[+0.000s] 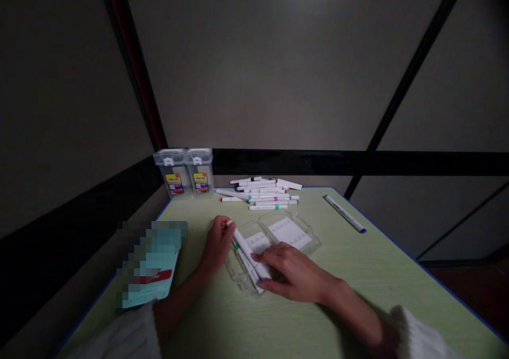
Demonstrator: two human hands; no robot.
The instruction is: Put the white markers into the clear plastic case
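A clear plastic case [314, 241] lies opened flat on the table, with white printed paper [288, 233] in its far right half. Over its near left half a white marker [243, 242] slants, its far end pinched in the fingertips of my left hand [217, 245]. The thumb and fingers of my right hand [292, 271] close on the near end of this same marker and hide part of it. Right beside it, inside the case, rests another white marker with a green band [247, 263].
Behind the case is a loose pile of several white markers [268, 197]. Two clear lidded boxes [201, 171] stand at the back left. A pale green pack [155, 263], partly blurred out, lies on the left. On the right is a long white-and-blue strip [345, 214]. Walls border the table [358, 285].
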